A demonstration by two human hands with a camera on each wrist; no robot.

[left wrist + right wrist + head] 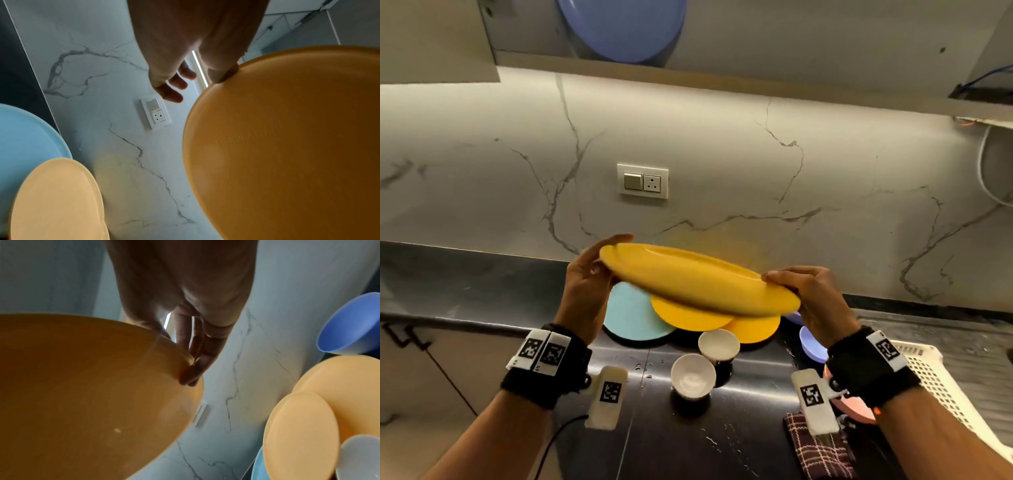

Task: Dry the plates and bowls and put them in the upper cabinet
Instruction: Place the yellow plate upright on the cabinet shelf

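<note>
I hold a yellow plate point(698, 279) point(287, 146) point(82, 386) in the air above the dark counter, tilted down to the right and blurred. My right hand point(784, 287) point(180, 366) pinches its right rim, thumb on top and fingers underneath. My left hand point(606, 253) point(197, 81) is at the left rim. Its thumb presses the edge while its fingers stretch out straight, apart from the plate. On the counter below lie a light blue plate point(633, 315) point(26, 133), two more yellow plates point(688, 317) point(300, 434), two white bowls point(692, 375) and a lilac bowl point(812, 347) point(349, 324).
A blue plate point(623, 27) stands in the upper cabinet, whose door point(438, 41) hangs open at the left. A checked cloth point(818, 448) and a pink dish point(854, 407) lie under my right wrist. A white basket point(935, 380) sits at the right. A wall socket point(643, 181) is straight ahead.
</note>
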